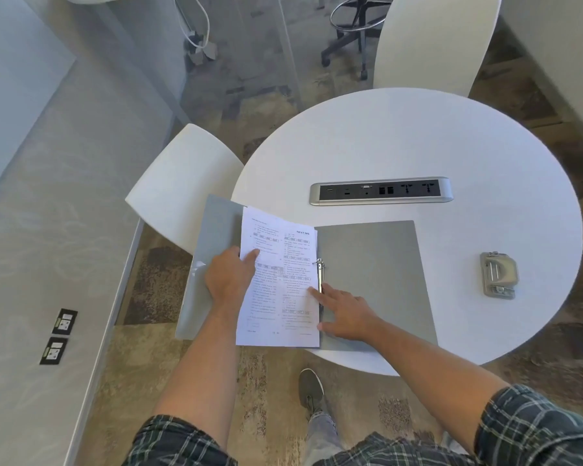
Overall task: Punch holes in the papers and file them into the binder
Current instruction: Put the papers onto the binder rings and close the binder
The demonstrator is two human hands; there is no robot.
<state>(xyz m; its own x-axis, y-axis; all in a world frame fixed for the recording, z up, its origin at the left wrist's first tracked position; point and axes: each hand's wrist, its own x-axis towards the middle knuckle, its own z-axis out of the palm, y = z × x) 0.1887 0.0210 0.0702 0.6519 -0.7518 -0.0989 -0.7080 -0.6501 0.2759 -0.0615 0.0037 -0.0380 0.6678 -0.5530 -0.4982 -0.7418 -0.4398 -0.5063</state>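
An open grey binder [377, 264] lies at the near left edge of the round white table [418, 136], its left cover hanging over the rim. Printed papers [280, 284] lie on the binder's left half, against the metal ring mechanism [320, 274]. My left hand [229, 277] rests on the papers' left edge, index finger stretched onto the sheet. My right hand [344, 314] presses flat with straight fingers, its index fingertip touching the papers' right edge beside the rings. A metal hole punch [498, 275] sits alone on the table to the right.
A silver power and socket strip [381, 191] is set into the table behind the binder. White chairs stand at the left [182, 183] and far side [435, 42]. A black office stool [357, 31] stands further back. My shoe [310, 388] shows on the carpet under the table's near edge.
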